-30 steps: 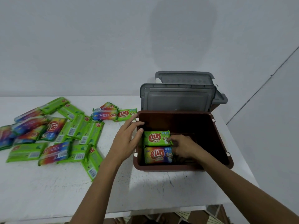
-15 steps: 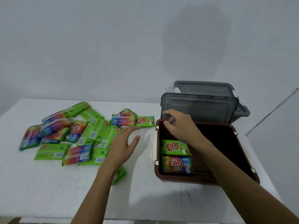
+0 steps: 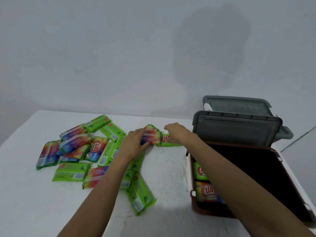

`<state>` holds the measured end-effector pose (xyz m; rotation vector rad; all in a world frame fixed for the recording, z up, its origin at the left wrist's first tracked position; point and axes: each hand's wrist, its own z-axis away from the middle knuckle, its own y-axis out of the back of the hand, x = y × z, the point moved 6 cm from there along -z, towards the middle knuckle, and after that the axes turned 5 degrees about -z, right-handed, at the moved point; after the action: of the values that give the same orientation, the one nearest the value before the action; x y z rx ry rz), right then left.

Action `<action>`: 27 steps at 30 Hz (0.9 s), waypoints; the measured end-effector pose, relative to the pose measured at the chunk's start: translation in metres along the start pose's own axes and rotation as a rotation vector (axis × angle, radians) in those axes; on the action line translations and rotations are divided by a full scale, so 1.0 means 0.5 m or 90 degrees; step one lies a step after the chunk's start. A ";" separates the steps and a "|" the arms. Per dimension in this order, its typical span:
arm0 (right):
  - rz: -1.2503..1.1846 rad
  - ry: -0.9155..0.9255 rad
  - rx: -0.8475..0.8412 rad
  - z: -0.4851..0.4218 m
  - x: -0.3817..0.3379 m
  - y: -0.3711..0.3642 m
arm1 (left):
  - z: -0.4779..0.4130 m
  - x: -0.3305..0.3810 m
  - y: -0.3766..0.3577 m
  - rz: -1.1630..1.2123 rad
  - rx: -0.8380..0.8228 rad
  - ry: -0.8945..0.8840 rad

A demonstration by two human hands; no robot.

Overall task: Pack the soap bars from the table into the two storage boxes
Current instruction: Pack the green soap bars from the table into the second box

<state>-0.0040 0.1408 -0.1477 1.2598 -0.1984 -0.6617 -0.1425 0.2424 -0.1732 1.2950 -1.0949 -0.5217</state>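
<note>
- left hand (image 3: 135,145) holds rainbow soap bar (image 3: 150,136) at the pile's far edge: fingers over its left end, thumb at the near edge.
- right hand (image 3: 177,134) curls down over green soap bar (image 3: 166,140), which touches the rainbow one; fingertips hidden, grip can't be told.
- loose soap bars (image 3: 73,174) lie on surface (image 3: 164,168); left forearm covers several.
- brown box (image 3: 213,212) is open at right, its corner cut off by the frame. Two bars (image 3: 207,192) lie inside, partly behind the right forearm.
- grey lids (image 3: 237,130) stand upright behind the box.

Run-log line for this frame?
step: pick | left hand: grips rainbow soap bar | right hand: over green soap bar, grip unclear | brown box: two bars inside
</note>
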 end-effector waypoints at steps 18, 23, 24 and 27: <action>0.077 -0.052 -0.023 -0.057 0.017 -0.033 | -0.065 -0.034 -0.047 -0.182 -0.122 -0.018; -0.091 -0.036 0.055 -0.035 0.003 -0.005 | -0.053 -0.074 -0.029 -0.069 -0.110 0.071; -0.132 -0.029 0.079 -0.027 0.001 0.002 | -0.048 -0.079 -0.019 -0.040 -0.097 0.091; -0.246 0.005 0.143 0.007 -0.010 0.029 | -0.034 -0.092 0.016 0.083 -0.030 0.139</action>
<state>-0.0046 0.1431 -0.1319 1.5347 -0.0213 -0.9858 -0.1500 0.2908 -0.1800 1.1992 -0.9710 -0.2989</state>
